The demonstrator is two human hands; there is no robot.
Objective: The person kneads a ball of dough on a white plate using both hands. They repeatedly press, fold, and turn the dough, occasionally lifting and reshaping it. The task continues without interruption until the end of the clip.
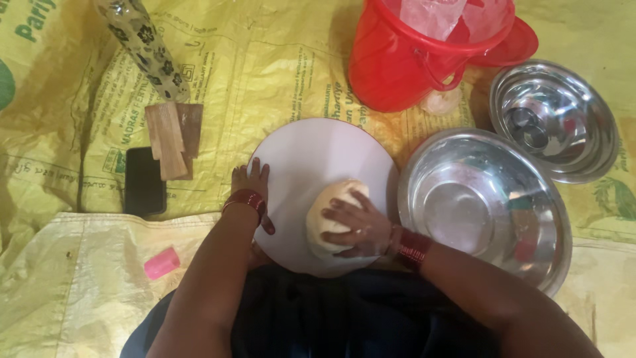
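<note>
My dark lap sits closest, with both forearms reaching out over it; my right hand (358, 225) lies cupped over the ball of dough (331, 212), fingers spread and pressing it onto the round white board (311, 152); my left hand (250, 182) rests flat and open on the board's left edge; a large steel bowl (490, 205) sits just right of the board, a red bucket (411, 59) behind it; a black phone (144, 180) lies to the left.
</note>
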